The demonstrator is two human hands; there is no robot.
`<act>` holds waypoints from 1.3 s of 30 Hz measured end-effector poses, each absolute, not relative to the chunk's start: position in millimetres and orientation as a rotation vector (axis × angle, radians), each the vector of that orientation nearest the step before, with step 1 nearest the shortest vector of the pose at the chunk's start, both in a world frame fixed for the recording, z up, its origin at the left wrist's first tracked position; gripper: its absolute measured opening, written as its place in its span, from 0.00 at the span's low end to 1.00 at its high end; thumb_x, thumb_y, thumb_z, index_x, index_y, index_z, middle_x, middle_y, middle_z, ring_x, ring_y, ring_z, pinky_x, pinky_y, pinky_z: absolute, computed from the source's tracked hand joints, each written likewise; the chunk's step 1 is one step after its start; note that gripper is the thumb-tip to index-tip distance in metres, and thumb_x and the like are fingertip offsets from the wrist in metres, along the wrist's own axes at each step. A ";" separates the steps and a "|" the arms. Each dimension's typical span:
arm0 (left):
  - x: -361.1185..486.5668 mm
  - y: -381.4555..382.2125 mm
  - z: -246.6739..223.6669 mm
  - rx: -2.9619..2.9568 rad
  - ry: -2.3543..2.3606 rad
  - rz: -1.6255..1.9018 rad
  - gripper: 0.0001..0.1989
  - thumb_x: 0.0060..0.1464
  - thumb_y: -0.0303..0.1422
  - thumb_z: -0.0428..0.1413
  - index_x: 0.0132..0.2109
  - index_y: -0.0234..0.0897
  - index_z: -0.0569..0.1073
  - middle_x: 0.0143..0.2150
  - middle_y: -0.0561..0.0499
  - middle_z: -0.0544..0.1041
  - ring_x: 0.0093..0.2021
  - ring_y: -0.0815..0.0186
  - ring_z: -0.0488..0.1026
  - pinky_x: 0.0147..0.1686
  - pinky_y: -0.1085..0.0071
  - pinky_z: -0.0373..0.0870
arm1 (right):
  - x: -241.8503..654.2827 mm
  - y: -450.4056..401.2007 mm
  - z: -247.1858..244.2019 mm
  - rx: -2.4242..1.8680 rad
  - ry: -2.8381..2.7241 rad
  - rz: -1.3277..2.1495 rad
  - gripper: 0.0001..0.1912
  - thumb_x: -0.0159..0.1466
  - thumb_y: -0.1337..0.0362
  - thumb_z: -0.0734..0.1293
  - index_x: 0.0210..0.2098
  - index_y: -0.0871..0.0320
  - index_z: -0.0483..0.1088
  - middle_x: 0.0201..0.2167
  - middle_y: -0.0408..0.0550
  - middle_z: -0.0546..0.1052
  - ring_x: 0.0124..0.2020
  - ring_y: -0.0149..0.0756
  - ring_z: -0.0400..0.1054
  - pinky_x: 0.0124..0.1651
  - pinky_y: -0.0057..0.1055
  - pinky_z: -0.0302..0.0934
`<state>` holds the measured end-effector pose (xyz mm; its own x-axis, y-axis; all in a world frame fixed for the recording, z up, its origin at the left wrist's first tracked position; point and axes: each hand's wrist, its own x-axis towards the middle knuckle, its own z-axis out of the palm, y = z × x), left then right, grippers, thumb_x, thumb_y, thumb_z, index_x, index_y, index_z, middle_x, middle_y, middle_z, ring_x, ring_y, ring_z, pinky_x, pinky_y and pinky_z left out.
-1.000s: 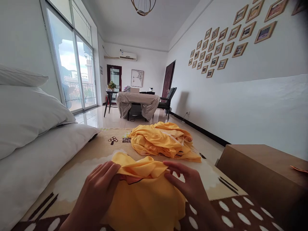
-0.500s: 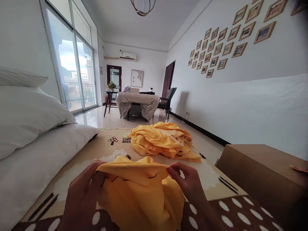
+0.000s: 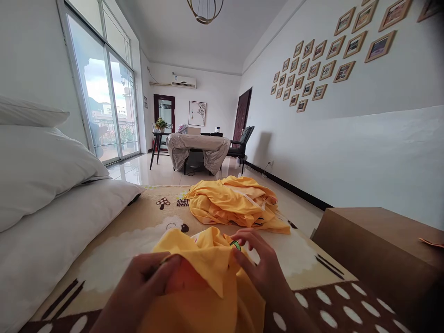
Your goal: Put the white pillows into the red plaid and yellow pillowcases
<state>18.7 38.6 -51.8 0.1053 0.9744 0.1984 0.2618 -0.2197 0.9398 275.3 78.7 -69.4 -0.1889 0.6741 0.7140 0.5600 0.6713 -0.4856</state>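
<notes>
A yellow cloth with dark line prints and orange patches is bunched up in front of me, above the bed. My left hand pinches its upper edge at the left, thumb and fingers closed on the fabric. At the cloth's upper right, my right hand has thumb and fingers around a fold near a small green print. One corner of the fabric hangs down as a flap between the hands. The cloth's lower part runs out of view at the bottom.
Behind it, a heap of yellow fabric lies on the patterned bed cover. White pillows are stacked along the left. A brown box-like piece stands right of the bed. Farther off are a covered table and a black chair.
The cloth's edge, stretched between both hands before, is now slack and folded into a flap. My left hand has moved right and down; my right hand has shifted slightly left and regripped.
</notes>
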 end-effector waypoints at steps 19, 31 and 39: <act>45.5 82.6 -94.9 2.189 1.337 0.678 0.08 0.50 0.30 0.52 0.33 0.38 0.77 0.34 0.53 0.79 0.36 0.65 0.73 0.34 0.75 0.63 | 281.1 61.0 -65.3 -0.987 -1.599 0.306 0.16 0.52 0.72 0.62 0.36 0.51 0.75 0.26 0.40 0.78 0.23 0.34 0.69 0.27 0.26 0.62; 21.3 132.8 -137.8 2.131 1.389 0.678 0.23 0.46 0.24 0.45 0.43 0.41 0.80 0.41 0.50 0.81 0.40 0.61 0.76 0.40 0.71 0.69 | 275.9 45.4 -70.0 -1.027 -1.095 0.603 0.19 0.47 0.69 0.62 0.38 0.54 0.74 0.18 0.40 0.74 0.16 0.33 0.64 0.16 0.24 0.52; -23.8 150.9 -130.5 1.818 1.739 1.309 0.18 0.51 0.42 0.45 0.28 0.35 0.74 0.23 0.51 0.74 0.26 0.64 0.69 0.26 0.73 0.62 | 290.8 52.7 -65.5 -1.047 -0.940 0.380 0.17 0.42 0.69 0.65 0.33 0.55 0.73 0.27 0.43 0.77 0.24 0.35 0.69 0.21 0.25 0.61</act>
<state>-23.8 150.9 -130.5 -0.1511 0.9068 0.3935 0.6292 -0.2188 0.7458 290.8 52.7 -65.5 0.5704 0.6703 0.4747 0.1516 0.4821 -0.8629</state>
